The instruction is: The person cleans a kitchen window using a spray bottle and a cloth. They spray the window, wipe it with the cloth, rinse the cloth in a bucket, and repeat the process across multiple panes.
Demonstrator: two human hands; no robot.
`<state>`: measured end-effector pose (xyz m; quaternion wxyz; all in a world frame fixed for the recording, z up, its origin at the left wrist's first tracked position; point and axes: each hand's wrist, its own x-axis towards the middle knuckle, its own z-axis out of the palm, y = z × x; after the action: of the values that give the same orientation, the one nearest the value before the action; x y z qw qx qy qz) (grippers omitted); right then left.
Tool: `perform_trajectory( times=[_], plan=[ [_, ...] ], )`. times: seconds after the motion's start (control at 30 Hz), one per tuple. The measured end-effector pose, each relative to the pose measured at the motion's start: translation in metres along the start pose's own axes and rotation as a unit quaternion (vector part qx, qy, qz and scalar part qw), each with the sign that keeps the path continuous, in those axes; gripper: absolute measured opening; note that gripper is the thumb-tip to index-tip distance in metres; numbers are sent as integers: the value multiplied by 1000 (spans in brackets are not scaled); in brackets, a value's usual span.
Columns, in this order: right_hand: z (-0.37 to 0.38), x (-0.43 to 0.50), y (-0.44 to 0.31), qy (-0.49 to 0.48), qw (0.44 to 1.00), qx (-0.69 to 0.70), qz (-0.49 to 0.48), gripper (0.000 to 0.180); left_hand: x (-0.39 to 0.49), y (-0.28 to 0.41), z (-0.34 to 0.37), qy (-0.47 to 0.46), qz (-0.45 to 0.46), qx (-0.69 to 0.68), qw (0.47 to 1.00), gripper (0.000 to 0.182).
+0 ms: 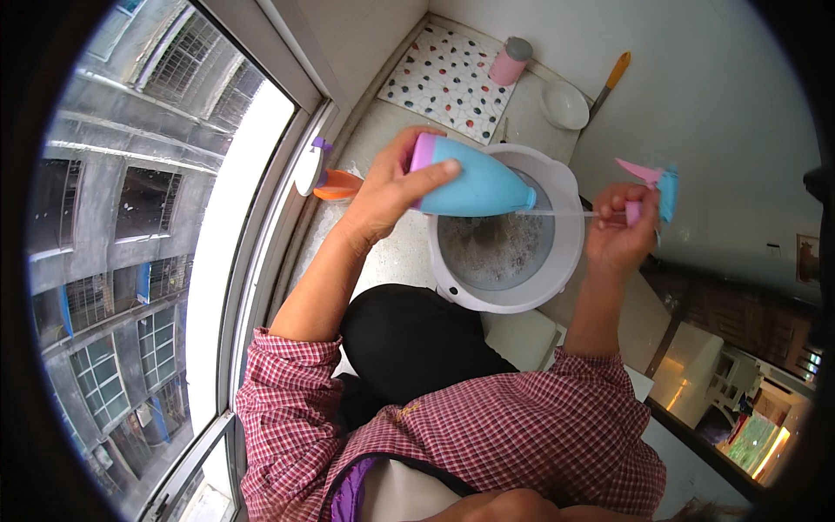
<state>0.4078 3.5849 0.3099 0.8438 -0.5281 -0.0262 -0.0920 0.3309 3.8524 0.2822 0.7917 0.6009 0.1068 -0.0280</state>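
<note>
My left hand point(398, 186) grips a blue plastic spray bottle point(483, 179) by its pink base end. The bottle is tipped on its side, its open neck pointing right. In my right hand point(623, 225) is the bottle's trigger spray head point(667, 189), blue with a pink lever. Its clear dip tube point(564, 213) reaches left towards the bottle's neck; whether the tip is inside cannot be told. Below both hands stands a white plastic bucket point(569, 248) holding greyish water with foam point(496, 251) on it. The bottle hides part of the bucket's far left rim.
A window frame point(261, 261) runs along the left. Beside it are orange, white and purple plastic items point(336, 184). Farther off lie a pebble-patterned mat point(443, 85), a pink container with a grey lid point(511, 62), a white bowl point(564, 106) and an orange-handled tool point(616, 72) against the wall.
</note>
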Motion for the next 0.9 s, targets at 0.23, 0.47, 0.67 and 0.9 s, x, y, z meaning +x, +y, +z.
perform_trajectory(
  times=[0.23,0.47,0.67,0.9],
  plan=[
    [40,-3,-28,-162,977,69,-117,40,-11,-29,-26,26,-124,-348,929,51],
    [70,-12,-19,-143,985,60,-77,37,-21,-48,-40,27,-139,-430,892,56],
    [81,-12,-17,-167,983,59,-53,37,-27,-50,-46,30,-128,-457,880,56],
    [85,-15,-12,-220,974,56,8,37,-31,-49,-43,-3,-120,-462,879,52]
  ],
)
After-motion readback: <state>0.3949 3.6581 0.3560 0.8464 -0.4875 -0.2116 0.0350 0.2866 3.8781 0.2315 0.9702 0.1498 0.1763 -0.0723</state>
